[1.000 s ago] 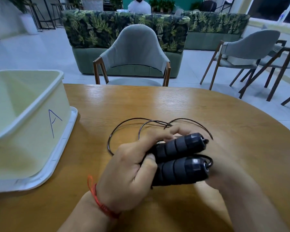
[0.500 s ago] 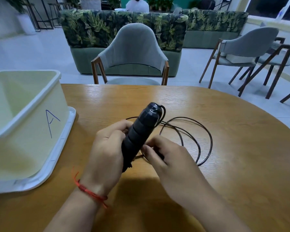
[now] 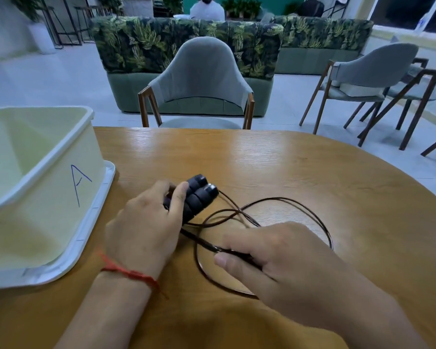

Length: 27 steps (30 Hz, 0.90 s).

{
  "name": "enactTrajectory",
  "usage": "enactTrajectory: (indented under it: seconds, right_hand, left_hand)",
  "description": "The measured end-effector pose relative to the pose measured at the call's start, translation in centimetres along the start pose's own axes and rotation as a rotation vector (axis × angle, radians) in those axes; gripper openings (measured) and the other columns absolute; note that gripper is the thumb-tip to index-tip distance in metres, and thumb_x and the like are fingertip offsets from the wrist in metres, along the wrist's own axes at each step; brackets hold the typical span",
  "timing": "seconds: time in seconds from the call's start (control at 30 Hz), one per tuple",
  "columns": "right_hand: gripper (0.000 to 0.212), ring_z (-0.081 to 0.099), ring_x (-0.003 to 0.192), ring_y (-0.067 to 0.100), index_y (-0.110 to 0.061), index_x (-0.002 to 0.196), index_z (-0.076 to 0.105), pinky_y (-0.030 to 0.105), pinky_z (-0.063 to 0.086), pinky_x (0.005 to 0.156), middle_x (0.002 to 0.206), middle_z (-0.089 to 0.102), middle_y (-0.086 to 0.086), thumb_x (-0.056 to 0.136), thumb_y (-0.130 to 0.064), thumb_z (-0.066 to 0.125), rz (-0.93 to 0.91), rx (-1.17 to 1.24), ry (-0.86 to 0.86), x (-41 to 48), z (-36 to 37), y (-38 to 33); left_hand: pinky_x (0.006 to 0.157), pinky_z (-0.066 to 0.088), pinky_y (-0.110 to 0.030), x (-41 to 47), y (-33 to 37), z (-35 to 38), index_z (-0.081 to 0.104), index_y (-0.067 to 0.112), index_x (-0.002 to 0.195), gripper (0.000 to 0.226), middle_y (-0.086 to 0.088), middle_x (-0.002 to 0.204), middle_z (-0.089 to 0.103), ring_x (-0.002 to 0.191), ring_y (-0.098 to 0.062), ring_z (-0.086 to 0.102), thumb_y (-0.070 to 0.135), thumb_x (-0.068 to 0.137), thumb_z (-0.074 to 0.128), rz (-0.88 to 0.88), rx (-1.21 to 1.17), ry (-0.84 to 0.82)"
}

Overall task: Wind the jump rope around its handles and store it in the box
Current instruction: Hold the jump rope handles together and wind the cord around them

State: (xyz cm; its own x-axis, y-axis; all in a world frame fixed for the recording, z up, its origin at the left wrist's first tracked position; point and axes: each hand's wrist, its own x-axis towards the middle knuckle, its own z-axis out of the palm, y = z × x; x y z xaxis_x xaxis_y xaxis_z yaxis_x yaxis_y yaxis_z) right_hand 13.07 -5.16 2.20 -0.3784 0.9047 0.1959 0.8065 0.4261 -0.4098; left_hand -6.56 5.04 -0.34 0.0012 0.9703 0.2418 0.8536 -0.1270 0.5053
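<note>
Black handles (image 3: 199, 197), dark brown rope (image 3: 287, 201), pale yellow box (image 3: 48, 197) marked blue "A", honey-brown woodgrain worktop (image 3: 262, 167), leaf-patterned green sofa (image 3: 186, 44).

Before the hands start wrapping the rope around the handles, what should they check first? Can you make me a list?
1. Both handles held side by side in the left hand: ok.
2. Right hand pinching the rope: ok.
3. Rope free of knots: cannot tell; the loops cross each other on the table.
4. Rope already wound on the handles: not ok, it lies loose.
5. Box open and close by on the left: ok.
</note>
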Motion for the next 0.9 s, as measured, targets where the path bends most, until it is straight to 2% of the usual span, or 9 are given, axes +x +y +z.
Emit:
enactTrajectory:
  seconds: [0.07,0.2,0.33,0.5,0.57,0.67,0.73,0.83,0.9]
  right_hand:
    - [0.023,0.049,0.061,0.001,-0.041,0.086,0.055,0.022,0.038,0.057,0.062,0.046,-0.026,0.108,-0.048,0.055,-0.030,0.036,0.182,0.4,0.3,0.6]
    - [0.017,0.072,0.078,0.016,-0.031,0.099,0.078,0.045,0.056,0.067,0.081,0.076,-0.013,0.106,-0.040,0.064,0.093,0.260,0.411,1.0,0.1,3.1]
    - [0.013,0.075,0.085,0.020,-0.031,0.097,0.083,0.050,0.058,0.073,0.088,0.081,-0.010,0.102,-0.038,0.072,0.163,0.334,0.434,1.3,-0.1,4.8]
    - [0.010,0.073,0.072,0.028,-0.030,0.080,0.085,0.045,0.058,0.066,0.077,0.081,0.001,0.088,-0.032,0.090,0.208,0.567,0.389,1.7,0.0,4.5]
    - [0.014,0.068,0.067,0.037,-0.027,0.074,0.084,0.042,0.052,0.061,0.071,0.077,0.011,0.079,-0.037,0.093,0.236,0.655,0.381,1.7,-0.4,4.4]
    - [0.016,0.058,0.056,0.012,-0.022,0.076,0.080,0.021,0.047,0.058,0.064,0.069,0.004,0.076,-0.035,0.090,0.310,0.858,0.324,1.8,-0.6,4.8]
    - [0.016,0.056,0.059,0.007,-0.021,0.083,0.078,0.020,0.046,0.058,0.071,0.066,-0.001,0.082,-0.032,0.090,0.339,1.063,0.190,1.8,-0.2,5.0]
    - [0.026,0.067,0.071,0.013,-0.019,0.086,0.076,0.028,0.053,0.066,0.083,0.073,0.001,0.082,-0.038,0.093,0.329,1.154,0.080,2.2,0.7,4.9]
    - [0.013,0.069,0.068,0.013,-0.014,0.082,0.075,0.028,0.055,0.064,0.078,0.074,0.001,0.078,-0.023,0.084,0.357,1.217,0.116,2.7,1.4,4.2]
  left_hand:
    - [0.068,0.044,-0.037,-0.5,0.2,0.1,0.072,0.040,0.105,0.056,0.013,0.079,0.060,0.090,-0.029,0.070,0.071,0.105,0.025,0.072,0.050,-0.045]
    - [0.066,0.052,-0.036,-2.0,1.0,0.1,0.075,0.035,0.095,0.079,0.010,0.073,0.069,0.075,-0.012,0.066,0.074,0.098,0.006,0.314,-0.081,-0.152]
    - [0.059,0.048,-0.031,-2.4,1.2,-0.2,0.074,0.045,0.102,0.070,0.018,0.077,0.068,0.073,-0.002,0.061,0.094,0.086,0.027,0.503,-0.046,-0.130]
    - [0.049,0.044,-0.035,-2.8,1.0,0.4,0.068,0.024,0.078,0.028,0.009,0.064,0.057,0.059,-0.010,0.053,0.046,0.093,0.058,0.734,-0.161,-0.040]
    - [0.052,0.048,-0.034,-3.0,1.0,0.6,0.069,0.023,0.088,0.018,0.009,0.067,0.061,0.058,-0.014,0.059,0.038,0.091,0.060,0.741,-0.309,-0.055]
    - [0.060,0.056,-0.038,-3.1,0.9,0.8,0.065,0.020,0.112,0.024,0.009,0.078,0.071,0.065,-0.021,0.070,0.031,0.091,0.061,0.690,-0.513,-0.093]
    - [0.063,0.057,-0.043,-3.3,0.9,0.8,0.065,0.018,0.119,0.028,0.003,0.084,0.074,0.072,-0.028,0.073,0.026,0.093,0.058,0.677,-0.661,-0.138]
    - [0.069,0.058,-0.043,-3.3,1.0,0.6,0.073,0.011,0.115,0.029,0.000,0.094,0.078,0.085,-0.027,0.077,0.018,0.096,0.053,0.628,-0.839,-0.121]
    - [0.069,0.058,-0.038,-3.3,1.2,0.6,0.078,0.011,0.103,0.028,0.001,0.092,0.079,0.085,-0.024,0.077,0.017,0.096,0.051,0.567,-0.871,-0.071]
